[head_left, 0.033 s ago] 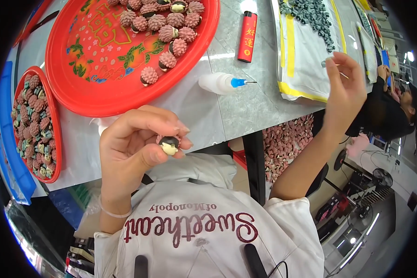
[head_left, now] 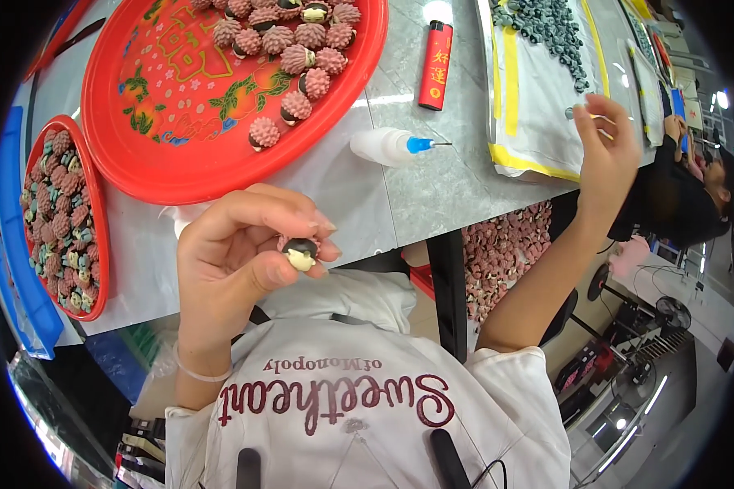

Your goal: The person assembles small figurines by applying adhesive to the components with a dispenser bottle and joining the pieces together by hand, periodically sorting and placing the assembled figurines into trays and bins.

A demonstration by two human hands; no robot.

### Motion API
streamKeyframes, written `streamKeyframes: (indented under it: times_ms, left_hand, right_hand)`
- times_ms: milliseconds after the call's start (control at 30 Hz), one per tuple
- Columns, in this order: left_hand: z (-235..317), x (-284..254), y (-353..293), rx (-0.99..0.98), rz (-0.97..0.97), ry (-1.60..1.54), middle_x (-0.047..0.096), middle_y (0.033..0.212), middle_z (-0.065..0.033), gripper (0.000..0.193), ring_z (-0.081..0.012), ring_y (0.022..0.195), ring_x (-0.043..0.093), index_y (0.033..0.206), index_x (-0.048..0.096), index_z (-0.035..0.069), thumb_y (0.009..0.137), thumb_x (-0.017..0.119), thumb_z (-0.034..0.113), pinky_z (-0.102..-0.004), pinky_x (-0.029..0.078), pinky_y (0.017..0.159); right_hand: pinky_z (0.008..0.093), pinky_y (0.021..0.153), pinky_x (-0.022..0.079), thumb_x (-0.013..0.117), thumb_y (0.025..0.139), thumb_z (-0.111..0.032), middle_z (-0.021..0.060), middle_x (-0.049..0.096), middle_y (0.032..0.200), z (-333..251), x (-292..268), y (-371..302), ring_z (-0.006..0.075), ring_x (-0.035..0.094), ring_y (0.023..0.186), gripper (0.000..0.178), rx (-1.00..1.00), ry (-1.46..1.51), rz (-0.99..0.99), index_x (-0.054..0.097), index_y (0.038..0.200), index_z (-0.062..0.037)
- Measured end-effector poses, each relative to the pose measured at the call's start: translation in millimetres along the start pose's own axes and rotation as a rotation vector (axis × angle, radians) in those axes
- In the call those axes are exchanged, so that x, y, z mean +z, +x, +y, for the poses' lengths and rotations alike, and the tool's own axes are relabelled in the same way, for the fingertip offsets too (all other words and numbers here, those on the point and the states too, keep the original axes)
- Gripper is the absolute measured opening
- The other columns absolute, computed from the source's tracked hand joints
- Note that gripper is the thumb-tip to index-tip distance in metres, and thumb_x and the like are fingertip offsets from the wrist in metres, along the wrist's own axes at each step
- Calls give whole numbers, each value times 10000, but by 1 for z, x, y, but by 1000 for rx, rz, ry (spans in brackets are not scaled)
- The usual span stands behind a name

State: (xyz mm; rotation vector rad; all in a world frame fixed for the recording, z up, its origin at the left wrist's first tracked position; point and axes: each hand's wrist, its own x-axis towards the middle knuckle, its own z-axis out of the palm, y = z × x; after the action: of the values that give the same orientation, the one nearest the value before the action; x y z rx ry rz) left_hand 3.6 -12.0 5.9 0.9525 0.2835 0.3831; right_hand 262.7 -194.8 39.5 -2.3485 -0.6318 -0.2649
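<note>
- Holding unchanged since the earlier frame: left hand [head_left: 236, 261] raised close before the chest, same small piece pinched at the same spot, no shift noted.
- Likewise unchanged: right hand [head_left: 603, 151] stretched out to the far right over the white sheet [head_left: 538, 122], arm extended as before.
- Left hand: fingers [head_left: 294, 213] curled and closed, gripping a small hedgehog figure [head_left: 301, 253] between thumb and fingertips.
- Small hedgehog figure: dark cap on top, cream snout below, pink spiky body mostly hidden behind the fingers; held off the table, above the white printed shirt [head_left: 359, 407], near the table's front edge.
- Right hand: fingertips drawn together on a thin tool [head_left: 583, 116], kind too small to tell; grip closed on it.
- White sheet: edged in yellow tape, bearing a heap of dark grey-blue small pieces [head_left: 546, 28] at its far end.
- Large red tray [head_left: 163, 114]: printed floral pattern, pink spiky figures [head_left: 289, 49] clustered at its far side.
- Small red dish [head_left: 98, 244]: at left of the table, filled with mixed pink and teal pieces.
- White squeeze bottle [head_left: 383, 147]: blue nozzle, lying on its side on the grey table [head_left: 432, 196], between tray and sheet.
- Red lighter [head_left: 435, 65]: lying just beyond the bottle.
- Pink pieces in a heap [head_left: 501, 253]: below the table edge, at right.
</note>
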Motion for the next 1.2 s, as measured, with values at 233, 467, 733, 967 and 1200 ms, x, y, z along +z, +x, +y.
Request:
streamKeyframes:
  times_ms: [233, 467, 733, 967, 1200]
  left_hand:
    - [-1, -4, -3, -38, -46, -9, 529, 908, -147, 231, -207, 783, 580, 916, 520, -52, 744, 609, 74, -269, 508, 660]
    - [1, 3, -5, -10, -79, -123, 525, 921, -152, 223, -216, 812, 576, 940, 512, -57, 746, 585, 25, -293, 491, 734]
    - [-3, 20, 0, -68, 25, -129, 512, 854, -120, 382, -168, 680, 577, 888, 485, 11, 693, 672, 283, -212, 488, 527]
    - [-1, 19, -4, -69, 56, -83, 531, 779, -82, 414, -130, 644, 563, 874, 507, 8, 654, 696, 304, -206, 478, 508]
    - [0, 17, -5, -86, 59, -72, 528, 744, -71, 397, -100, 609, 534, 854, 529, -2, 645, 710, 283, -183, 439, 518]
  right_hand:
    - [185, 625, 372, 587, 754, -95, 42, 549, 781, 2, 8, -13, 81, 485, 661, 176, 187, 339, -263, 565, 860, 43]
    - [184, 503, 406, 589, 765, -111, 176, 521, 889, -39, 6, -56, 118, 493, 626, 250, 156, 1276, -628, 524, 941, 54]
    - [120, 469, 417, 664, 708, -90, 121, 454, 848, -79, 17, -81, 88, 494, 563, 246, 317, 1462, -880, 479, 850, -12]
    - [202, 537, 454, 684, 643, -21, 187, 519, 840, -100, 27, -96, 173, 539, 621, 275, -160, 1100, -671, 498, 844, 0]
    - [203, 541, 449, 697, 603, -2, 195, 555, 775, -112, 24, -98, 178, 559, 644, 225, -382, 821, -552, 538, 761, 8]
